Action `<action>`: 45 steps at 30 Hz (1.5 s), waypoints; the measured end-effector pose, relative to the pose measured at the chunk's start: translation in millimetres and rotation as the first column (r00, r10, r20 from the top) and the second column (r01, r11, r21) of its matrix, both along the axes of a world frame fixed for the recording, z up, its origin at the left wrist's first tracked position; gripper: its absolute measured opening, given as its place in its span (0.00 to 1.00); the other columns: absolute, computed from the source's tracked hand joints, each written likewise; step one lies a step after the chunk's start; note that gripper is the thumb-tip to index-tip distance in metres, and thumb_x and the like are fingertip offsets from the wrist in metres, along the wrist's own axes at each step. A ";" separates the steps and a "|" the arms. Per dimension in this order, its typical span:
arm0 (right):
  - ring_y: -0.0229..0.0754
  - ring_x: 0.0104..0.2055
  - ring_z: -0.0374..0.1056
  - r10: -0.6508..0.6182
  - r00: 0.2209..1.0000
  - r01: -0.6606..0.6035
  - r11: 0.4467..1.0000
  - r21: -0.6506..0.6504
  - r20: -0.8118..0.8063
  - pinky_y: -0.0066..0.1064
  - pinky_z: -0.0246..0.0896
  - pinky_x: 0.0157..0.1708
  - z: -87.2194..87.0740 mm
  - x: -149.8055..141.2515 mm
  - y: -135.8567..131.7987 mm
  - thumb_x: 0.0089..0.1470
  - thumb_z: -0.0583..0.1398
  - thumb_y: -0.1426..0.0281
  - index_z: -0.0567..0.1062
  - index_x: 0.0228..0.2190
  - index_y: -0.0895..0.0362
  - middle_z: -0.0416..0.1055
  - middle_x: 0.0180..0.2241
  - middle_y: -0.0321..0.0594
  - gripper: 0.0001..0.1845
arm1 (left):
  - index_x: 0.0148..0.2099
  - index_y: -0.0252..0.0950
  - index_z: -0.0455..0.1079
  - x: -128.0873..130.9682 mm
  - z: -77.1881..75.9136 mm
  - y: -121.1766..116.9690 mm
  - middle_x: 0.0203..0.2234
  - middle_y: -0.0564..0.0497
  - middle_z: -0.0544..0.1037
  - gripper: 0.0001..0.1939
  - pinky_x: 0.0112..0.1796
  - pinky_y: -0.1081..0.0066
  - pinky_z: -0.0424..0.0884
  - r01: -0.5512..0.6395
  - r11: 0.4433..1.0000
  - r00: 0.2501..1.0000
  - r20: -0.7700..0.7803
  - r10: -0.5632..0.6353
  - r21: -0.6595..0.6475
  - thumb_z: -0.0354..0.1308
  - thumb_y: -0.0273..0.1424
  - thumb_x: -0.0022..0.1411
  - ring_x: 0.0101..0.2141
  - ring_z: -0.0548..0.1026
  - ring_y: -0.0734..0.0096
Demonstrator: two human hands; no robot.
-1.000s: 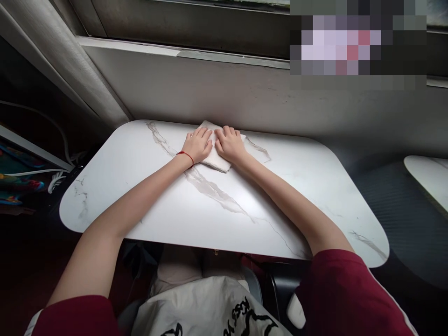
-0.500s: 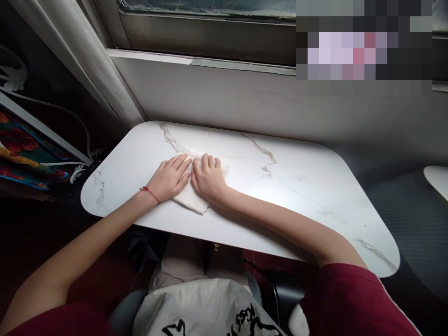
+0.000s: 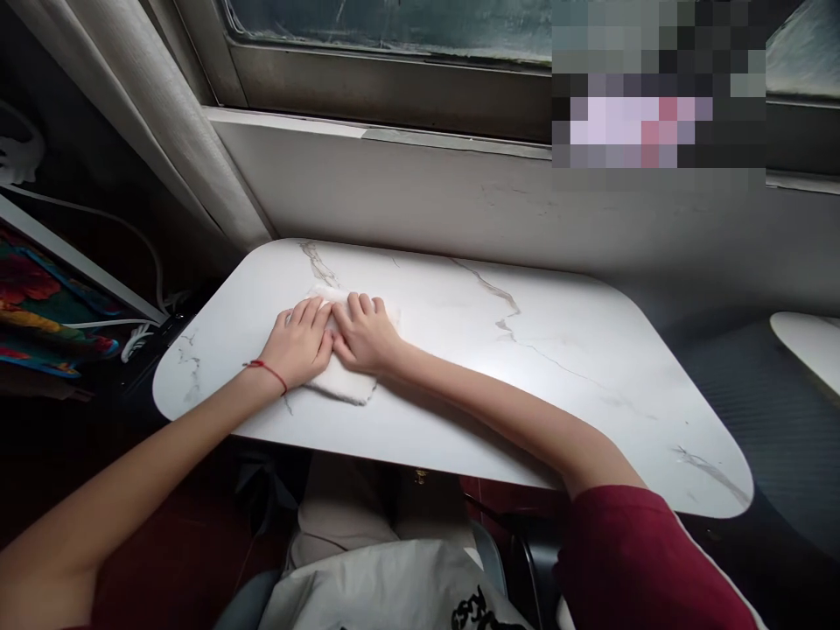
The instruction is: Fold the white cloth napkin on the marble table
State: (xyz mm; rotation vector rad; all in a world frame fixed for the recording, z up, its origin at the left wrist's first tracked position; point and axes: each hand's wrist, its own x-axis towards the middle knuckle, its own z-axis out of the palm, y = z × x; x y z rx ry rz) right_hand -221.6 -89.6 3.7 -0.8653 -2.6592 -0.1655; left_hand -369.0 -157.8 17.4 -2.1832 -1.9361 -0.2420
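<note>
**Left hand [image 3: 298, 346] and right hand [image 3: 367, 337] flat on a white cloth [image 3: 341, 385]**

Both hands lie palm down on the cloth, side by side, the thumb sides meeting or nearly so. The left has its fingers stretched out and slightly spread; the right lies open too, its fingers a little bent. Neither shows a pinch; the undersides are hidden.

The cloth is directly beneath the two hands, on the table [image 3: 499, 437]. A strip of it shows just beyond the fingertips, and a larger piece with a ragged edge comes out on the person's side of the grip. Grey veins mark the white tabletop, one of them just past the fingers and a longer one to the right of the grip.

A red band [image 3: 269, 372] circles the left wrist. Right of the hands, the right forearm [image 3: 479, 394] crosses above the table to a maroon sleeve [image 3: 630, 551].

Beyond the grip, past the table's far edge, stand a wall [image 3: 407, 192] and, higher up, a window [image 3: 394, 31]. A pale curtain [image 3: 124, 105] hangs ahead and to the left; patterned fabric [image 3: 39, 302] lies well off to the left. Another tabletop [image 3: 810, 350] shows far to the right.
</note>
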 end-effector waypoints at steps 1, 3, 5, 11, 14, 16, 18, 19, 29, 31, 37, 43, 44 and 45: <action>0.60 0.49 0.60 -0.001 1.000 0.001 1.000 -0.006 -0.006 0.48 0.53 0.47 -0.2 -3.9 13.1 0.66 0.50 0.60 0.69 0.55 0.66 0.67 0.51 0.62 0.26 | 0.64 0.26 0.65 -1.9 1.5 13.1 0.64 0.31 0.67 0.28 0.58 0.48 0.65 -0.017 1.000 1.000 -0.009 0.016 -0.017 0.39 0.30 0.68 0.64 0.65 0.46; 0.59 0.50 0.60 -0.005 1.000 0.005 1.000 -0.013 -0.011 0.48 0.53 0.49 -1.3 -10.4 39.4 0.66 0.50 0.60 0.69 0.55 0.65 0.67 0.51 0.61 0.26 | 0.65 0.25 0.64 -5.0 3.7 38.4 0.65 0.31 0.66 0.28 0.57 0.48 0.66 -0.054 0.998 0.998 -0.016 0.053 -0.038 0.40 0.30 0.68 0.64 0.64 0.45; 0.60 0.51 0.59 -0.024 1.000 0.023 1.000 -0.013 -0.014 0.49 0.52 0.50 -3.4 -15.5 63.2 0.66 0.50 0.59 0.68 0.57 0.64 0.67 0.53 0.61 0.26 | 0.66 0.25 0.63 -7.9 4.5 61.0 0.66 0.31 0.65 0.28 0.57 0.47 0.66 -0.075 0.996 0.997 -0.007 0.074 -0.048 0.40 0.30 0.68 0.65 0.63 0.45; 0.60 0.53 0.59 -0.092 0.995 0.091 0.995 -0.027 -0.030 0.49 0.52 0.51 -10.6 -29.3 102.9 0.67 0.49 0.60 0.66 0.58 0.64 0.66 0.54 0.60 0.26 | 0.69 0.29 0.59 -25.2 2.2 103.7 0.68 0.36 0.62 0.29 0.62 0.49 0.61 -0.058 0.995 0.994 0.085 0.065 -0.085 0.41 0.33 0.69 0.67 0.59 0.49; 0.60 0.54 0.59 -0.116 0.993 0.114 0.993 -0.039 -0.033 0.50 0.53 0.52 -11.2 -36.9 110.7 0.67 0.49 0.59 0.65 0.59 0.63 0.66 0.54 0.59 0.27 | 0.69 0.32 0.59 -36.4 0.8 114.6 0.68 0.38 0.62 0.29 0.63 0.49 0.60 -0.028 0.997 0.991 0.132 0.038 -0.078 0.41 0.34 0.70 0.67 0.59 0.51; 0.60 0.55 0.59 -0.131 0.991 0.129 0.990 -0.053 -0.032 0.51 0.52 0.53 -10.4 -42.4 116.4 0.67 0.49 0.59 0.64 0.59 0.63 0.66 0.54 0.59 0.27 | 0.69 0.32 0.59 -42.5 0.7 121.7 0.68 0.39 0.62 0.29 0.63 0.49 0.60 -0.024 0.997 0.988 0.152 0.035 -0.075 0.41 0.35 0.69 0.67 0.59 0.51; 0.60 0.56 0.59 -0.144 0.989 0.142 0.987 -0.070 -0.031 0.51 0.52 0.54 -9.5 -48.3 123.7 0.67 0.49 0.59 0.64 0.59 0.63 0.65 0.55 0.58 0.27 | 0.69 0.33 0.59 -47.7 1.5 129.0 0.68 0.40 0.61 0.29 0.63 0.49 0.59 -0.027 0.996 0.985 0.167 0.041 -0.082 0.41 0.35 0.69 0.67 0.58 0.51; 0.59 0.56 0.59 -0.148 0.989 0.145 0.986 -0.078 -0.032 0.51 0.52 0.54 -9.1 -51.3 127.7 0.67 0.49 0.59 0.64 0.60 0.62 0.65 0.55 0.58 0.27 | 0.69 0.33 0.59 -50.1 1.9 132.5 0.68 0.40 0.61 0.29 0.63 0.49 0.59 -0.030 0.996 0.984 0.175 0.045 -0.087 0.40 0.35 0.69 0.67 0.58 0.52; 0.59 0.56 0.60 -0.030 0.994 0.014 0.990 -0.142 -0.107 0.53 0.53 0.56 -8.9 -64.8 163.8 0.65 0.50 0.57 0.66 0.58 0.60 0.66 0.55 0.55 0.27 | 0.71 0.34 0.58 -69.6 -0.4 145.6 0.68 0.39 0.60 0.31 0.63 0.49 0.57 -0.064 0.993 0.973 0.214 0.083 -0.094 0.39 0.40 0.71 0.67 0.57 0.50; 0.58 0.55 0.60 -0.009 0.992 -0.009 0.990 -0.143 -0.124 0.53 0.54 0.56 -9.1 -63.8 166.6 0.65 0.50 0.57 0.67 0.57 0.60 0.66 0.54 0.54 0.27 | 0.71 0.35 0.58 -71.2 -1.5 145.7 0.68 0.39 0.61 0.31 0.63 0.49 0.58 -0.062 0.994 0.973 0.217 0.080 -0.089 0.39 0.40 0.71 0.67 0.57 0.50; 0.58 0.55 0.61 0.004 0.989 -0.027 0.988 -0.151 -0.148 0.51 0.55 0.55 -9.0 -61.3 165.8 0.65 0.50 0.58 0.68 0.57 0.60 0.67 0.53 0.54 0.26 | 0.70 0.35 0.59 -72.3 -2.5 145.4 0.67 0.38 0.62 0.30 0.62 0.48 0.59 -0.048 0.997 0.977 0.205 0.060 -0.064 0.40 0.39 0.71 0.66 0.59 0.48; 0.58 0.57 0.60 -0.044 0.993 0.028 0.990 -0.140 -0.113 0.49 0.53 0.57 -6.1 -61.3 158.4 0.67 0.50 0.59 0.67 0.59 0.61 0.66 0.55 0.56 0.26 | 0.69 0.34 0.61 -68.8 -0.4 142.4 0.64 0.36 0.65 0.29 0.60 0.48 0.61 -0.060 0.997 0.983 0.169 0.066 -0.040 0.41 0.38 0.71 0.63 0.61 0.46; 0.58 0.58 0.60 -0.053 0.993 0.038 0.989 -0.143 -0.106 0.48 0.52 0.57 -5.2 -61.3 156.8 0.67 0.51 0.60 0.67 0.59 0.61 0.66 0.56 0.55 0.26 | 0.68 0.34 0.62 -67.9 -0.2 141.4 0.63 0.36 0.66 0.29 0.59 0.47 0.62 -0.061 0.998 0.985 0.159 0.066 -0.035 0.41 0.38 0.70 0.63 0.62 0.45; 0.58 0.58 0.60 -0.061 0.993 0.046 0.988 -0.144 -0.104 0.48 0.52 0.57 -4.3 -61.3 155.2 0.67 0.51 0.60 0.67 0.60 0.61 0.66 0.56 0.55 0.26 | 0.68 0.33 0.62 -67.0 0.0 140.3 0.62 0.35 0.66 0.29 0.59 0.47 0.62 -0.065 0.997 0.987 0.148 0.068 -0.028 0.41 0.38 0.70 0.62 0.62 0.44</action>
